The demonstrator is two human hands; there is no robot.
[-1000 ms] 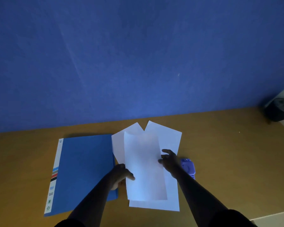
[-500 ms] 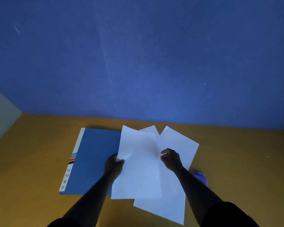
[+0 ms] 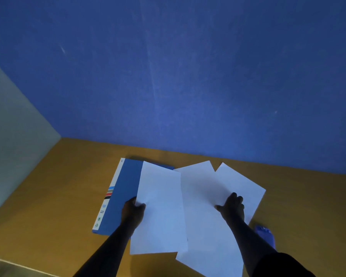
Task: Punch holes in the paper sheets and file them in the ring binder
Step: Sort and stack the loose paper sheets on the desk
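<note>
Left hand [image 3: 132,211] pinches the left edge of 1 white sheet [image 3: 160,212], thumb on top; its long axis runs 12 to 6 o'clock, overlapping the closed blue ring binder [image 3: 122,194] at 9 o'clock. Right hand [image 3: 232,206] presses spread fingers on 2 fanned sheets [image 3: 204,196]. The blue hole punch [image 3: 265,235] lies at 5 o'clock, nearer the right hand. Sheets appear flat, unpunched.

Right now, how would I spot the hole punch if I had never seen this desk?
Start at the wooden desk under the blue wall, and find the fan of white paper sheets. Follow the right hand back along its forearm: the hole punch peeks out beside it. It is the only small, purple-blue object; the blue binder is large and flat.
</note>
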